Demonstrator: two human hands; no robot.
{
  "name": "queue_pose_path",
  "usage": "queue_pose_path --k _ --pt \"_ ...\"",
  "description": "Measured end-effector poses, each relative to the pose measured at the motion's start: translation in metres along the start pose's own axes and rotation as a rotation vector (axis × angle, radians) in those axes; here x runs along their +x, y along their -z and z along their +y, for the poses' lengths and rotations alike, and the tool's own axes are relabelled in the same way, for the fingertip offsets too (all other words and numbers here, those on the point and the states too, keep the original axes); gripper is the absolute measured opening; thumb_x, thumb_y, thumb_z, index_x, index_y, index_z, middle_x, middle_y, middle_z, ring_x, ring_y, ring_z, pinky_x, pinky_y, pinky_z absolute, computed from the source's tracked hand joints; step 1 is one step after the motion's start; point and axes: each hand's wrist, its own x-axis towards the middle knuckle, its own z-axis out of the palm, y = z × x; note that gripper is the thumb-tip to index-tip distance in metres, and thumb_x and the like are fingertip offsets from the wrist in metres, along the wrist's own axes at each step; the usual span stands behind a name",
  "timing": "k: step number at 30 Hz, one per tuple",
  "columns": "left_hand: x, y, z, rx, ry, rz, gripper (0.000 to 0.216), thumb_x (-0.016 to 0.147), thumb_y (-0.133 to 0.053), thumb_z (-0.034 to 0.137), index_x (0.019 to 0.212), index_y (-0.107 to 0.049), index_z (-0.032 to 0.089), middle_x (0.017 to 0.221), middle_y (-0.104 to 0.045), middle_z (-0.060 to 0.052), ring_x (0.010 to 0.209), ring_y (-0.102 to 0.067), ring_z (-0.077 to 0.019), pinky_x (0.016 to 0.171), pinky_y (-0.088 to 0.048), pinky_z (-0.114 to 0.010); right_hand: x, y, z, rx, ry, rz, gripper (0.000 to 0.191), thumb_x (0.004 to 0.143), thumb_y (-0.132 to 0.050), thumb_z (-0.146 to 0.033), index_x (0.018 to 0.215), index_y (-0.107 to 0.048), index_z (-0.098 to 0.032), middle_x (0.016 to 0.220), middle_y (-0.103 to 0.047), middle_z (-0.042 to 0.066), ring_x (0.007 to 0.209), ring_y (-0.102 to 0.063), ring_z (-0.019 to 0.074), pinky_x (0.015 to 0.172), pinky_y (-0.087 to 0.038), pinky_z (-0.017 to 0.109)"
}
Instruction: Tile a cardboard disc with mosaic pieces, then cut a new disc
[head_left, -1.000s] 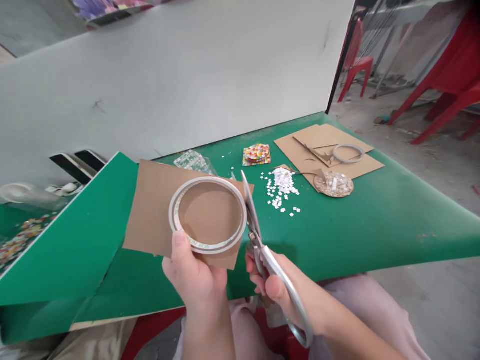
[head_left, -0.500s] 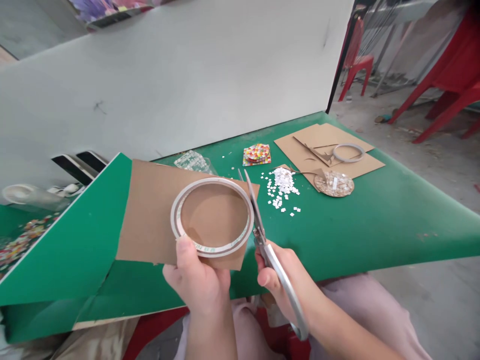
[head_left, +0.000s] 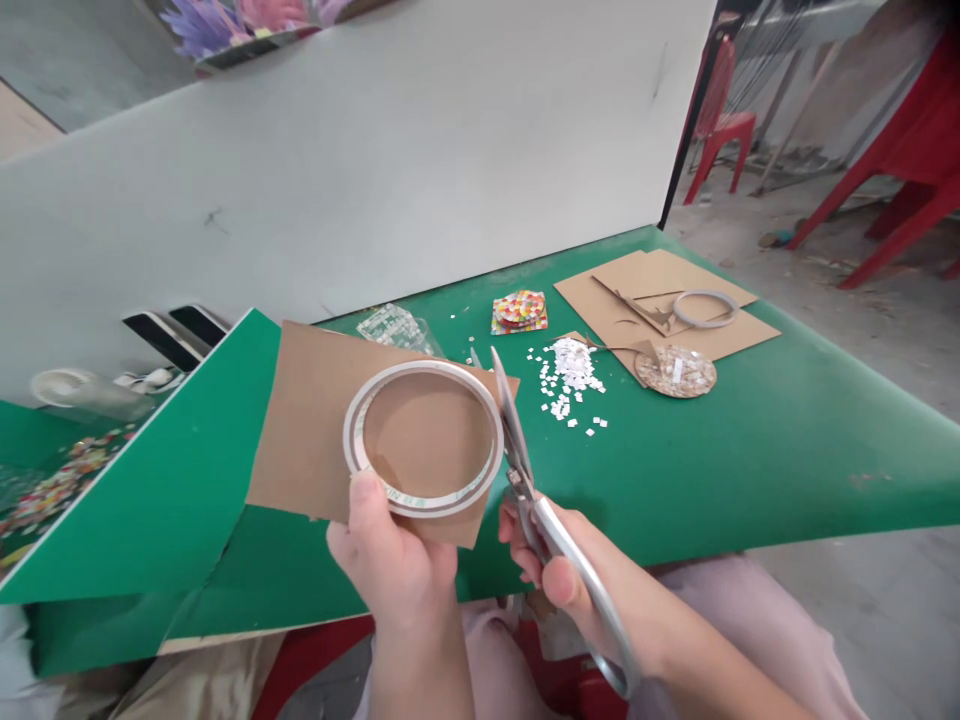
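Observation:
My left hand pinches a brown cardboard sheet together with a flat roll of tape, its thumb on the ring's lower left edge. The ring lies flat against the cardboard, and brown board shows through its middle. My right hand is closed around the grey handles of metal scissors. Their blades are parted at the right edge of the cardboard, close to the ring; one blade is mostly hidden behind the board.
On the green table lie white square chips, a mosaic disc, cardboard sheets, another ring and a colourful mosaic stack. A raised green panel stands left; a white board rises behind.
The scissors and my right hand have shifted slightly down and right at the handles, which spread a little wider. The whole view has drifted slightly; the cardboard and tape stay in my left hand.

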Motion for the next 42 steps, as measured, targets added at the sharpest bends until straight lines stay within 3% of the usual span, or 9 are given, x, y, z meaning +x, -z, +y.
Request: queue_pose_path --k 8,16,23,31,38,42 --pt "-0.002 -0.004 0.005 -0.025 -0.019 0.055 0.016 0.071 -0.059 0.02 0.084 -0.061 0.013 0.087 -0.063 -0.004 0.084 -0.062 -0.0179 0.082 -0.052 -0.033 0.001 0.0 -0.006 -0.021 -0.016 0.037 0.069 0.064 -0.038 -0.081 0.093 -0.046 -0.019 0.072 -0.038 -0.003 0.062 -0.031 0.0103 0.053 -0.028 0.023" --pt "-0.01 -0.009 0.01 0.019 -0.004 0.105 0.009 0.07 -0.057 0.017 0.078 -0.06 0.014 0.078 -0.059 -0.001 0.077 -0.061 -0.0149 0.076 -0.054 -0.031 0.002 -0.004 -0.01 -0.038 0.004 0.078 0.072 0.063 -0.037 -0.082 0.095 -0.045 -0.017 0.083 -0.043 0.001 0.071 -0.037 0.013 0.061 -0.036 0.024" --pt "-0.01 -0.008 0.011 0.042 -0.035 0.051 0.016 0.072 -0.053 0.02 0.085 -0.061 0.014 0.086 -0.062 -0.002 0.087 -0.061 -0.0166 0.084 -0.051 -0.033 0.005 -0.008 0.006 -0.032 -0.019 0.154 0.067 0.056 -0.04 -0.084 0.074 -0.04 -0.019 0.063 -0.032 -0.005 0.056 -0.024 0.0087 0.047 -0.022 0.021" --pt "-0.008 -0.008 0.01 -0.004 -0.012 0.076 0.013 0.069 -0.056 0.019 0.081 -0.061 0.013 0.081 -0.062 -0.002 0.084 -0.06 -0.0171 0.076 -0.053 -0.031 0.006 -0.005 0.003 -0.102 -0.038 0.226 0.066 0.056 -0.041 -0.083 0.064 -0.038 -0.018 0.059 -0.029 -0.006 0.057 -0.022 0.0085 0.046 -0.018 0.021" --pt "-0.004 -0.004 0.01 0.035 -0.044 0.073 0.011 0.07 -0.057 0.02 0.078 -0.059 0.014 0.081 -0.061 -0.002 0.08 -0.06 -0.0156 0.077 -0.052 -0.031 0.005 0.003 -0.004 -0.125 -0.112 0.174 0.067 0.054 -0.041 -0.085 0.063 -0.037 -0.019 0.057 -0.029 -0.006 0.054 -0.023 0.0078 0.044 -0.02 0.021" --pt "-0.002 0.0 0.007 0.045 -0.04 0.064 0.017 0.071 -0.059 0.024 0.085 -0.061 0.014 0.088 -0.062 -0.003 0.084 -0.06 -0.0168 0.08 -0.052 -0.033 0.003 0.005 0.0 -0.085 -0.053 0.113 0.067 0.057 -0.04 -0.084 0.068 -0.04 -0.018 0.059 -0.032 -0.006 0.055 -0.025 0.0081 0.046 -0.022 0.021"
